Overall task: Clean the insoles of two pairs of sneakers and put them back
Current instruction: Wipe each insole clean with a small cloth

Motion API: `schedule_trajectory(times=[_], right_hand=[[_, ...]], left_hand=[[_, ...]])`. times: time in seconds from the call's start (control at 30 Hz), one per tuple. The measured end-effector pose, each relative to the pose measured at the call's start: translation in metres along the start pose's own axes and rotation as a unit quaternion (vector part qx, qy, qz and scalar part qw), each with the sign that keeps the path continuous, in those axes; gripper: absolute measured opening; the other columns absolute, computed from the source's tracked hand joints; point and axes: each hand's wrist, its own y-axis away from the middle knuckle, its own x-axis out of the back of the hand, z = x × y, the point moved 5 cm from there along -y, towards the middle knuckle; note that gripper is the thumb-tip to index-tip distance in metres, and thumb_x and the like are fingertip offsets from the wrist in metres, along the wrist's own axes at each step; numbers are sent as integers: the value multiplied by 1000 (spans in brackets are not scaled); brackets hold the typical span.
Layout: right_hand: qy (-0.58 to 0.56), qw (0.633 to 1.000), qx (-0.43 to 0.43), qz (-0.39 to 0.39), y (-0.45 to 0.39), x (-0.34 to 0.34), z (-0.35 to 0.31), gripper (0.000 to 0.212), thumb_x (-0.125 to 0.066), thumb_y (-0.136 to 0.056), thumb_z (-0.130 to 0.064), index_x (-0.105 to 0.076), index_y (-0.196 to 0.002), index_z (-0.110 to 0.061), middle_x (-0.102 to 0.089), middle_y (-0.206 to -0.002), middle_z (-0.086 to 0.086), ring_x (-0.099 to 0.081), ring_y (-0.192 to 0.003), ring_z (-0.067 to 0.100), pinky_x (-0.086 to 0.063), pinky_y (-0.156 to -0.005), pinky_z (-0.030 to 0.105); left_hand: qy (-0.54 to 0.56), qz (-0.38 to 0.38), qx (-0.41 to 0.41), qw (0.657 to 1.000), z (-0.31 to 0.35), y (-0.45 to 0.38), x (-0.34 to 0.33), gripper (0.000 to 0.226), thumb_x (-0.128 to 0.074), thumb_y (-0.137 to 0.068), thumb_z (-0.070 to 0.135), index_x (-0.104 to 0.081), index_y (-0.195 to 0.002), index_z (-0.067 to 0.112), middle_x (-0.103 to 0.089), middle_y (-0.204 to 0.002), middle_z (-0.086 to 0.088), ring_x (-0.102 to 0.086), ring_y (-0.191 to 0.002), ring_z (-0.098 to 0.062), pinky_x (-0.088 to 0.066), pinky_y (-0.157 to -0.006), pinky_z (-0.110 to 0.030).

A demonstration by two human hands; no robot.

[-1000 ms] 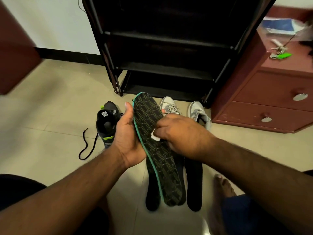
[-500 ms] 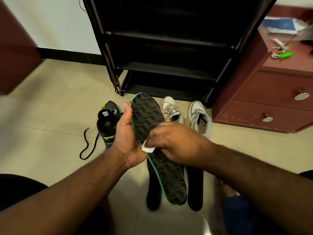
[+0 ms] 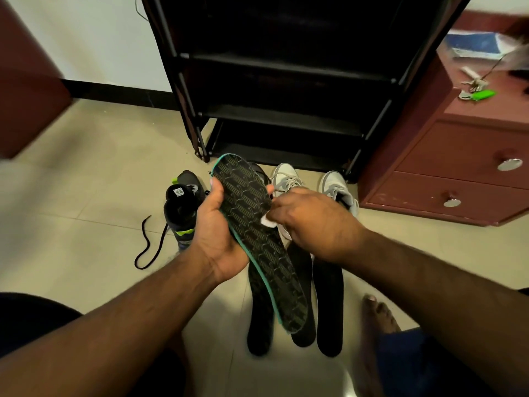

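My left hand (image 3: 215, 230) grips a dark patterned insole with a teal edge (image 3: 257, 239) from its left side, holding it up over the floor. My right hand (image 3: 312, 222) pinches a small white wipe (image 3: 267, 221) against the insole's right edge, near its middle. Three plain black insoles (image 3: 329, 305) lie side by side on the floor under the held one. A black sneaker with green trim (image 3: 183, 207) stands at the left. Two white sneakers (image 3: 337, 187) stand at the foot of the rack, one partly hidden by my right hand.
A black shoe rack (image 3: 286, 81) stands ahead. A maroon drawer cabinet (image 3: 458, 173) with keys on top is at the right. A loose black lace (image 3: 148, 242) trails over the beige tiles at the left. My bare foot (image 3: 378, 319) rests at the lower right.
My right hand with the wipe has moved from the insole's left part across to its right edge. The insole's toe end has tilted a little to the left.
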Motion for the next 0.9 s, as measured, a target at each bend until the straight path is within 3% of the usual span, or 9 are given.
schedule_trajectory(times=[0.1,0.17,0.23,0.33,0.5,0.6,0.7,0.8,0.9], right_hand=[[-135,986,78,54,4,3,-22,35,-58,-75,5,-72,-105,-9,-69,-97,4,-63,-93,25,-55,-77,40],[-110,985,128,36,5,-2,-24,35,-63,-69,7,-73,-100,-7,-70,-93,5,-64,-89,26,-56,-72,38],[-44,994,98,27,-2,-3,-2,33,-73,-67,3,-73,-98,-9,-69,-93,5,-63,-91,27,-56,-72,41],[-11,996,34,77,-3,6,22,27,-73,-69,-4,-73,-94,-11,-68,-93,5,-63,-91,27,-56,-74,42],[-45,979,195,41,11,4,-31,27,-56,-74,-4,-72,-96,-5,-69,-96,8,-64,-92,27,-55,-75,35],[-15,990,119,70,3,14,10,28,-55,-75,-11,-72,-97,-6,-70,-97,8,-65,-93,29,-57,-71,43],[-37,989,96,107,5,27,30,35,-43,-79,-14,-74,-92,-6,-71,-93,6,-66,-87,28,-56,-66,38],[-82,985,143,42,13,26,13,20,-55,-77,-9,-74,-84,-11,-71,-93,-1,-65,-90,18,-52,-75,28],[-54,991,112,48,9,33,32,16,-65,-74,-3,-74,-83,-12,-71,-92,-3,-64,-91,18,-54,-76,33]], left_hand=[[2,-20,29,999,-3,2,-3,102,-21,-82,84,-59,-132,4,-60,-131,-23,-60,-119,-35,-50,-95,-46],[-2,-35,45,998,-7,4,-6,104,-20,-80,86,-55,-136,6,-58,-135,-22,-59,-121,-35,-52,-94,-46],[4,-48,44,998,-10,6,-9,100,-17,-83,84,-59,-132,8,-61,-130,-22,-64,-114,-35,-54,-91,-50],[2,-43,46,998,-11,7,-11,93,-14,-86,80,-60,-131,13,-63,-127,-20,-67,-106,-33,-54,-87,-50],[-10,-58,89,994,-12,6,-6,98,-17,-84,84,-62,-130,11,-64,-124,-19,-67,-104,-33,-54,-87,-44],[-21,-73,93,993,-14,7,-10,89,-18,-88,78,-64,-127,13,-65,-125,-19,-67,-104,-35,-58,-82,-48],[-44,-74,109,990,-14,9,-12,84,-18,-90,76,-64,-125,15,-65,-127,-16,-68,-105,-36,-59,-77,-48],[-56,-93,126,986,-11,11,-12,85,-18,-90,77,-71,-117,16,-65,-125,-19,-69,-102,-36,-58,-76,-48],[-88,-115,155,977,-16,13,-12,82,-20,-91,74,-72,-116,16,-67,-122,-16,-71,-94,-34,-59,-71,-45]])
